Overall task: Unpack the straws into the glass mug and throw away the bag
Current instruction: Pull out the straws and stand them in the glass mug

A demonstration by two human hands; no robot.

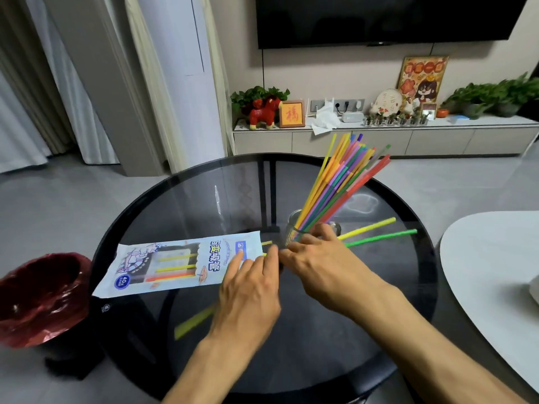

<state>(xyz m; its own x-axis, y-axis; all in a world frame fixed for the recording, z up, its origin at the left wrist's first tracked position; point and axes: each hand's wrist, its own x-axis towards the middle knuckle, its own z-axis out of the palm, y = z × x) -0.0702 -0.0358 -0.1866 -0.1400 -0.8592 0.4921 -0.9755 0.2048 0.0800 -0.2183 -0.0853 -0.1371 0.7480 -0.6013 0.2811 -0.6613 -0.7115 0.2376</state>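
A fan of coloured straws (341,182) stands in the glass mug (294,228) on a round dark glass table (186,199), leaning toward 1 o'clock. The right hand (318,263) closes around the bundle's base at the mug's mouth. At 9 o'clock from it, the left hand (250,290) rests on the end of the printed bag (175,266), fingers loosely curled; whether it grips is unclear. Three straws show through the bag's window. Two loose straws (379,233) lie at 3 o'clock from the mug. A red-lined bin (40,298) stands beside the table at 9 o'clock.
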